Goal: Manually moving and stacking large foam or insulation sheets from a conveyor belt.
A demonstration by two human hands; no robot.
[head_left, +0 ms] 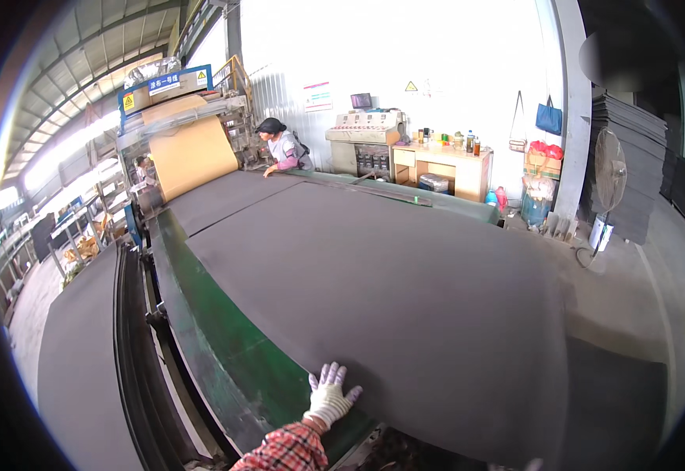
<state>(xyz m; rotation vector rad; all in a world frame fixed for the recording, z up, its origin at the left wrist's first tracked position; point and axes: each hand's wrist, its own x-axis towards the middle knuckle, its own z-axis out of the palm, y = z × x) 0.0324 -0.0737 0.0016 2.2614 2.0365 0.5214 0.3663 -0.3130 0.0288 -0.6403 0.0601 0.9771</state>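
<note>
My left hand point(329, 398), in a striped white and purple glove, lies palm down with its fingers spread on the near left edge of a large dark grey sheet point(389, 282). That sheet is on a green conveyor belt point(233, 353), which shows along its left side. Beyond a narrow gap, a second dark grey sheet point(229, 196) lies toward the machine. At the bottom edge, by the sheet's near right corner, a small pale blurred patch is probably my right hand point(532, 465); its fingers cannot be made out.
A coating machine point(193, 149) with a tan sheet stands at the far end. A co-worker point(286, 149) leans there, one hand on the far sheet. Grey sheets point(83, 353) lie left of the belt. Beyond are a control console point(364, 129), a desk point(456, 165) and a fan point(611, 169).
</note>
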